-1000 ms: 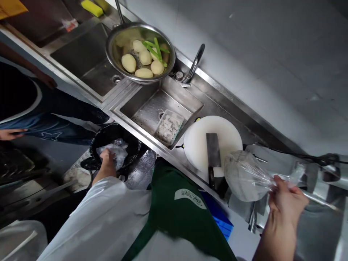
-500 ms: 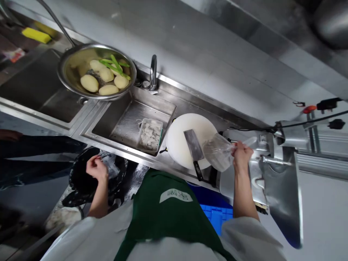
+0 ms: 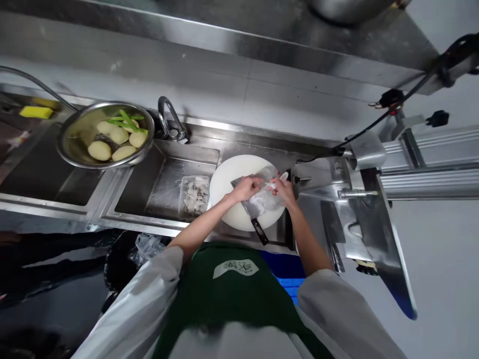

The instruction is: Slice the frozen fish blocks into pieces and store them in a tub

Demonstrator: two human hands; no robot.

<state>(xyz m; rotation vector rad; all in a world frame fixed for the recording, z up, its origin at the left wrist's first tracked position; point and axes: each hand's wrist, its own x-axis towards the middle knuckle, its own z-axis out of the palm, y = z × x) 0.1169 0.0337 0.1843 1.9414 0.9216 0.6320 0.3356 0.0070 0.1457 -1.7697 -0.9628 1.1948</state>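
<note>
Over the round white cutting board (image 3: pixel 224 182) both hands are at a clear plastic bag (image 3: pixel 263 202). My right hand (image 3: pixel 284 191) is closed on the bag's gathered end. My left hand (image 3: pixel 247 188) pinches the bag from the other side, its fingertips close to the right hand's. Below the bag a cleaver (image 3: pixel 259 230) lies on the board, its black handle toward me and most of its blade behind the bag and left hand. What the bag holds is hard to make out.
Left of the board, a plastic container (image 3: pixel 194 196) of pale pieces sits in the sink (image 3: pixel 164 192). A steel bowl (image 3: pixel 67 144) of peeled potatoes stands beside the tap (image 3: pixel 172 119). A metal slicing machine (image 3: pixel 352 199) is at right. A black bin (image 3: pixel 116 259) stands lower left, near another person's legs.
My left hand has come from above the bin to the board and taken hold of the bag. My right hand has drawn the bag left over the board. The view has turned.
</note>
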